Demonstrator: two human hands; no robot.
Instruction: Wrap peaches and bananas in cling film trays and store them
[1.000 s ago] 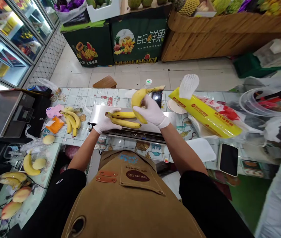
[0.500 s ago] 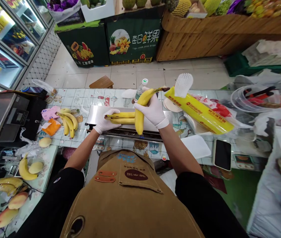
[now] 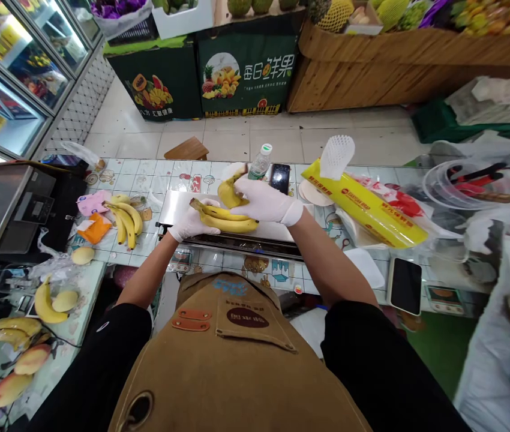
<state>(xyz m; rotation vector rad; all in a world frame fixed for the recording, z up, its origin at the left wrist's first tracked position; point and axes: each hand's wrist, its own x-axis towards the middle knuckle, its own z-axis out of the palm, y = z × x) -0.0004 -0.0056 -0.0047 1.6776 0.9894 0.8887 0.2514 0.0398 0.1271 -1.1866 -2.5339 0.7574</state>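
Note:
Both my hands wear white gloves over a shiny metal tray [image 3: 178, 205] on the tiled counter. My left hand [image 3: 191, 224] is closed on the stem end of two bananas [image 3: 228, 224] that lie across the tray. My right hand [image 3: 264, 203] grips a third banana [image 3: 227, 192] and lays it down against the other two, its tip pointing up and away from me.
A bunch of bananas [image 3: 125, 219] and an orange packet [image 3: 91, 228] lie left of the tray. A yellow cling-film roll [image 3: 363, 203], a water bottle [image 3: 260, 162], two phones [image 3: 279, 177] [image 3: 405, 286] and a till scale [image 3: 7, 207] surround it. More fruit sits at lower left.
My right hand has swung the third banana down from upright and brought it left, onto the two bananas on the tray. My left hand has stayed on the stems.

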